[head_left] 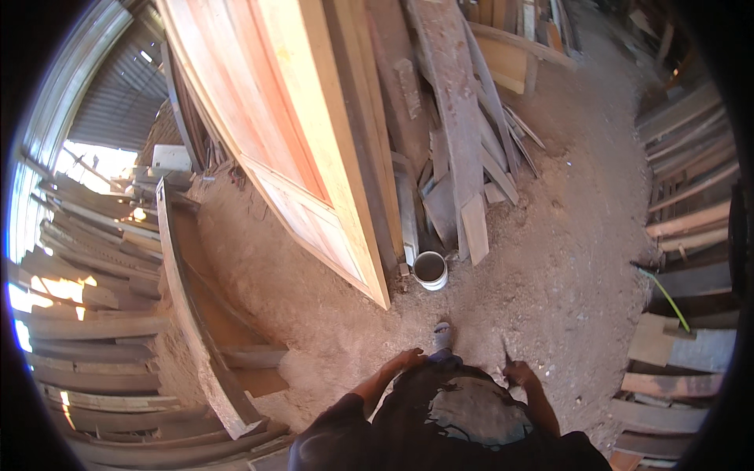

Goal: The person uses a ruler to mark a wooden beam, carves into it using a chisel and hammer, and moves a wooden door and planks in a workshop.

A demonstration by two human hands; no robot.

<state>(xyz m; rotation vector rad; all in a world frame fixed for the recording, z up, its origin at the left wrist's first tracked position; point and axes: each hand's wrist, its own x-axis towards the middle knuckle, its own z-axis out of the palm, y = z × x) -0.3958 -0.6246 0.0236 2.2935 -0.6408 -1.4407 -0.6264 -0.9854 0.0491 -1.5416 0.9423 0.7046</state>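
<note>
Beside the front of my shirt, my left hand (408, 359) hangs low, touching nothing I can make out; its fingers are too small to read. My right hand (518, 372) is closed round a thin, dark, pointed object (506, 351) whose kind I cannot tell. Ahead of me a tall wooden door panel (314, 102) stands leaning, pale at its frame and reddish inside. At the foot of the leaning boards sits a white bucket (433, 286), beyond both hands. My sandalled foot (443, 336) shows between the hands.
Rough planks (452, 118) lean behind the bucket. A long wooden beam (188, 314) lies to the left, with stacked timber (102, 345) beyond it. More boards (683, 377) are piled at the right, near a green strip (667, 298). The ground (565, 259) is brown and dusty.
</note>
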